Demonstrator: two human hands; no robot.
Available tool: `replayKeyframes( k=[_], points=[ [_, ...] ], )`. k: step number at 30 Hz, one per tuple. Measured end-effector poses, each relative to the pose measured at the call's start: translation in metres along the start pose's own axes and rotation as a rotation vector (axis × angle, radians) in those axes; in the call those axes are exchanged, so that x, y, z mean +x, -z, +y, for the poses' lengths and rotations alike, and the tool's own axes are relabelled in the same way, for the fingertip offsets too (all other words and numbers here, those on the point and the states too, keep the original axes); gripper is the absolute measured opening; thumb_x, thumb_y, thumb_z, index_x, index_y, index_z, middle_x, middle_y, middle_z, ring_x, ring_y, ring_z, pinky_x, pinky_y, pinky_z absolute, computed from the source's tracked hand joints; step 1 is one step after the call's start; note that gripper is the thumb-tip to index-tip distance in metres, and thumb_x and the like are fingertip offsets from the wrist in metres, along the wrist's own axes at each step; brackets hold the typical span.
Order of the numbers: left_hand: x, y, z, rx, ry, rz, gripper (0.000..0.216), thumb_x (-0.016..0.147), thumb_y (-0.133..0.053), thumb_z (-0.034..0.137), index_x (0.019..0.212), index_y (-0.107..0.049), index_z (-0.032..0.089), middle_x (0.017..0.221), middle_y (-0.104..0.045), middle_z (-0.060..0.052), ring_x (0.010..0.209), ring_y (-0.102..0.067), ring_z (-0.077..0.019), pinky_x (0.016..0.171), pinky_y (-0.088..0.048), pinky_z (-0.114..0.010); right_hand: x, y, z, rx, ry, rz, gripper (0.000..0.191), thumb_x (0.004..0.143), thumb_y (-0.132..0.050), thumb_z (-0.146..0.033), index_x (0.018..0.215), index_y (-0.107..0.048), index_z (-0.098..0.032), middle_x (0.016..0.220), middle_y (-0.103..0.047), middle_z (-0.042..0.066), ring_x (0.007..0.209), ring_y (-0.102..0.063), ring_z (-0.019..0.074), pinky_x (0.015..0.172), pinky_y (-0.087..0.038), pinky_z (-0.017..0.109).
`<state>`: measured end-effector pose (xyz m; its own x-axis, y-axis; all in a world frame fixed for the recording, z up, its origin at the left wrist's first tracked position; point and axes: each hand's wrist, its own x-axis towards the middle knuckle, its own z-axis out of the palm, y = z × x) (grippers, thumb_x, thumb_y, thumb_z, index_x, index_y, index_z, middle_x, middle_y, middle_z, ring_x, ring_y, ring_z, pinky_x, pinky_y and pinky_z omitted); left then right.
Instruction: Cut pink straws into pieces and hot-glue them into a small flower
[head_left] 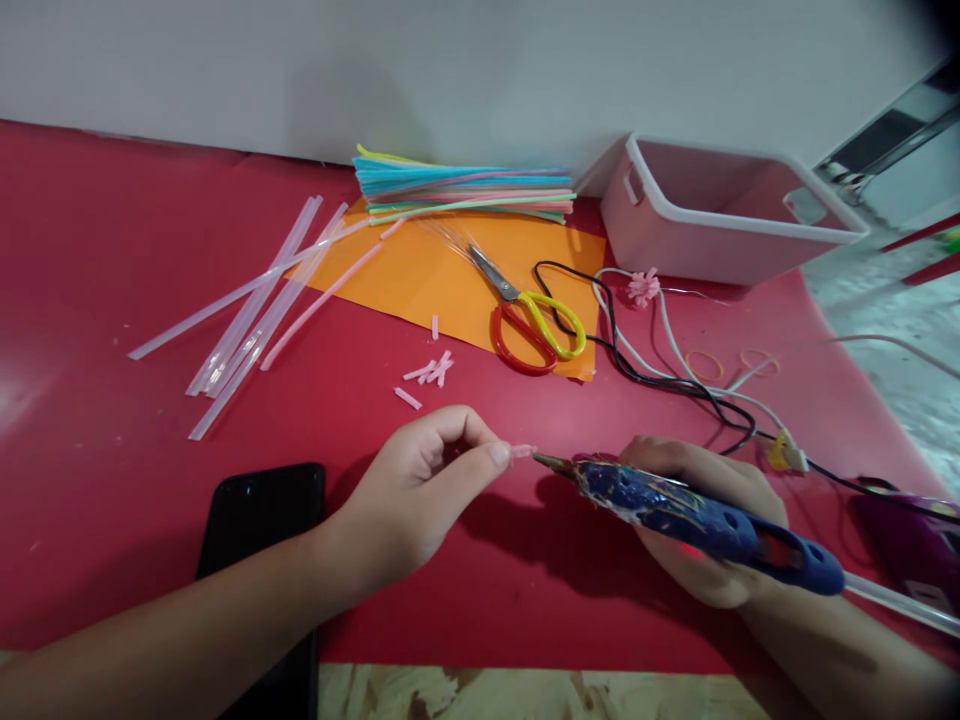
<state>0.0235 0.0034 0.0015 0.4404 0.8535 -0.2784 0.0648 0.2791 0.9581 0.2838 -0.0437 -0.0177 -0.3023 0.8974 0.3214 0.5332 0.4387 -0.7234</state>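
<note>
Between thumb and forefinger, my left hand (427,490) pinches a short piece of pink pipe cleaner (523,452). My right hand (705,500) is wrapped round a blue hot glue gun (697,520), with a clear glue stick (900,602) coming out of its rear. The metal nozzle meets or nearly meets the free end of the pink piece. Several more short pink pieces (435,370) lie on the red table beyond my left hand. A fluffy pink flower-like cluster (643,288) on a thin wire rests near the box.
Scissors (517,300) lie on an orange sheet (442,270), before a bundle of coloured pipe cleaners (465,185). Glue sticks (255,320) are at left, a black phone (262,520) near my left forearm. A pink box (727,215), tangled cables (675,380) and a purple object (911,545) occupy the right.
</note>
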Motion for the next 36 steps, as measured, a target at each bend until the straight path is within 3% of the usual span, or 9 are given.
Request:
replayKeyframes(
  k=[12,32,36],
  points=[
    [-0.0081,0.0023,-0.0071,0.171,-0.210,0.060,0.020,0.098,-0.056,0.024,0.078,-0.053,0.020,0.076,-0.051,0.004,0.068,-0.048,-0.0115,0.063,-0.041,-0.026,0.0059,-0.0014,-0.0055,-0.117,-0.002,0.026,0.012,0.081,-0.062,-0.018,0.088,-0.057,-0.025,0.061,-0.065,-0.002,0.046,-0.063,0.0159,0.043,-0.049,0.025],
    [-0.0074,0.0001,-0.0068,0.137,-0.100,0.031,0.023,0.096,-0.055,0.029,0.075,-0.052,0.020,0.070,-0.048,0.006,0.065,-0.045,-0.0115,0.061,-0.038,-0.026,0.0014,-0.0001,-0.0019,-0.109,0.016,0.016,0.011,0.082,-0.061,-0.020,0.091,-0.058,-0.025,0.068,-0.067,0.000,0.051,-0.063,0.0144,0.046,-0.048,0.025],
    [-0.0072,0.0003,-0.0056,0.120,-0.113,0.028,0.025,0.096,-0.055,0.028,0.073,-0.051,0.020,0.068,-0.046,0.007,0.064,-0.042,-0.0105,0.061,-0.036,-0.025,0.0017,0.0000,-0.0023,-0.090,0.005,-0.035,0.013,0.081,-0.062,-0.020,0.092,-0.058,-0.025,0.067,-0.066,0.000,0.049,-0.061,0.0141,0.045,-0.047,0.025]
  ],
)
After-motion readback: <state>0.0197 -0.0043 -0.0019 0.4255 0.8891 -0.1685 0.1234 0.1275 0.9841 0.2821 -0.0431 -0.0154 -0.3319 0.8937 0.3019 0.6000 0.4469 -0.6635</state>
